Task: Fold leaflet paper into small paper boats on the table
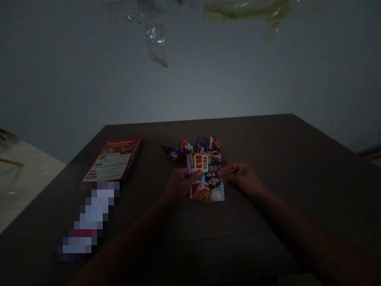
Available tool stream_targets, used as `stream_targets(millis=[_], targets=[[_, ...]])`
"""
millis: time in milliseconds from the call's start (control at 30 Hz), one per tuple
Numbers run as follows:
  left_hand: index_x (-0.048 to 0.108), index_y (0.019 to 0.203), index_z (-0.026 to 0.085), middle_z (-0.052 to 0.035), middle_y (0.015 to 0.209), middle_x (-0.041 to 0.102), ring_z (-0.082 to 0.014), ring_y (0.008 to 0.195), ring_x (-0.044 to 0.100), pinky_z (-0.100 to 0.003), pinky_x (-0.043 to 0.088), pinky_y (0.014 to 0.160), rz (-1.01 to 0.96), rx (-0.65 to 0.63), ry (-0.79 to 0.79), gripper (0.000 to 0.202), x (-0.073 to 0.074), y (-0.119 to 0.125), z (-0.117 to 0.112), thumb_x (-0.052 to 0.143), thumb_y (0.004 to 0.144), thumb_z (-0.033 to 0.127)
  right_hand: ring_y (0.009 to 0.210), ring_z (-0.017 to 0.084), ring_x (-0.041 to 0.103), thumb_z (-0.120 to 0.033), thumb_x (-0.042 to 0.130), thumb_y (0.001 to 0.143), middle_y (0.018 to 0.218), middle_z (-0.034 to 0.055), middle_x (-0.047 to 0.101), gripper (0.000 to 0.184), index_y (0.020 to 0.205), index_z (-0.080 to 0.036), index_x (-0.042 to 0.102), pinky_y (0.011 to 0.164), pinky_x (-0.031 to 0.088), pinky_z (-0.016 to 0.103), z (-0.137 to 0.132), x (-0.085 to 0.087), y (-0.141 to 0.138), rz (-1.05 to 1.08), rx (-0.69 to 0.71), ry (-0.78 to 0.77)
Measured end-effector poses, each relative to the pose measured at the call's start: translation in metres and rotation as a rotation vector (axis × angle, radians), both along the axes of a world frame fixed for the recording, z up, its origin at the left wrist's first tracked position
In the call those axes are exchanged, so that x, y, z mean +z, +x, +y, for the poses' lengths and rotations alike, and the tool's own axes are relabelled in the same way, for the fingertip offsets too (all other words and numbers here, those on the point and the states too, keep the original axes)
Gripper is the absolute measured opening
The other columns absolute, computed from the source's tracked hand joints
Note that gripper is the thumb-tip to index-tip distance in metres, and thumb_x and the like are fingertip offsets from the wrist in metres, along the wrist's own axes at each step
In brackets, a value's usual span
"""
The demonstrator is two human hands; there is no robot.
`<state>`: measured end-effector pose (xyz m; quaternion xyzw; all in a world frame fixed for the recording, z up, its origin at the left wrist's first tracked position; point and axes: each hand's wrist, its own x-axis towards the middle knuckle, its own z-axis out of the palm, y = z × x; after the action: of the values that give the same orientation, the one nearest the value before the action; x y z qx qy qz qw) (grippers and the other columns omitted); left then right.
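Grey wall (190, 87) behind a dark table (268, 139); pale floor (26, 167) at left. Mid-table, I hold a leaflet (205, 188): my left hand (179, 183) clamps it beneath the thumb, my right hand (242, 174) pinches its edge. Folded papers (186, 147) sit just beyond.

On the table (253, 135) — leaflet stack (114, 161) left, folded papers (186, 146) to its right, behind the held sheet (212, 191).

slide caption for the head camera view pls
Left hand and right hand gripping a colourful printed flyer over a dark table, folded paper pieces just beyond.
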<state>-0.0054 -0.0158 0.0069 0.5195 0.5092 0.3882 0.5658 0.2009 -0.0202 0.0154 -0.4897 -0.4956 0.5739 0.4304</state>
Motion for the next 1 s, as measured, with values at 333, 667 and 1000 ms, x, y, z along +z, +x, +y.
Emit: stream_targets(millis=[333,667,1000], targets=[[0.072,0.079,0.011,-0.007,0.073,0.072,-0.0153,0.06,0.064,-0.023,0.049,0.054,-0.011,-0.003,0.003,0.031,0.0028,-0.001,-0.0003,0.071,0.066,0.04,0.056,0.013,0.06,-0.038,0.079,0.058,0.064,0.0027,0.069,0.024,0.067,-0.016,0.071,0.057,0.048,0.027,-0.0002,0.0018,-0.0005,0.012,-0.008,-0.003],[0.072,0.081,0.01,-0.0083,0.074,0.072,-0.0172,0.062,0.064,-0.024,0.049,0.056,0.018,0.002,-0.005,0.034,0.0042,-0.0002,-0.0017,0.07,0.067,0.041,0.057,0.013,0.06,-0.037,0.077,0.061,0.069,0.0043,0.071,0.021,0.068,-0.018,0.072,0.058,0.048,0.028,-0.0015,0.0047,-0.0015,0.024,-0.009,0.004],[0.072,0.076,0.01,-0.0049,0.066,0.07,-0.0138,0.055,0.061,-0.022,0.047,0.051,0.013,0.023,-0.019,0.029,0.0084,0.0022,-0.0048,0.07,0.067,0.037,0.056,0.013,0.058,-0.04,0.075,0.064,0.066,0.0041,0.07,0.025,0.071,-0.016,0.072,0.056,0.043,0.027,-0.0005,-0.0008,0.0027,-0.034,-0.015,0.051]])
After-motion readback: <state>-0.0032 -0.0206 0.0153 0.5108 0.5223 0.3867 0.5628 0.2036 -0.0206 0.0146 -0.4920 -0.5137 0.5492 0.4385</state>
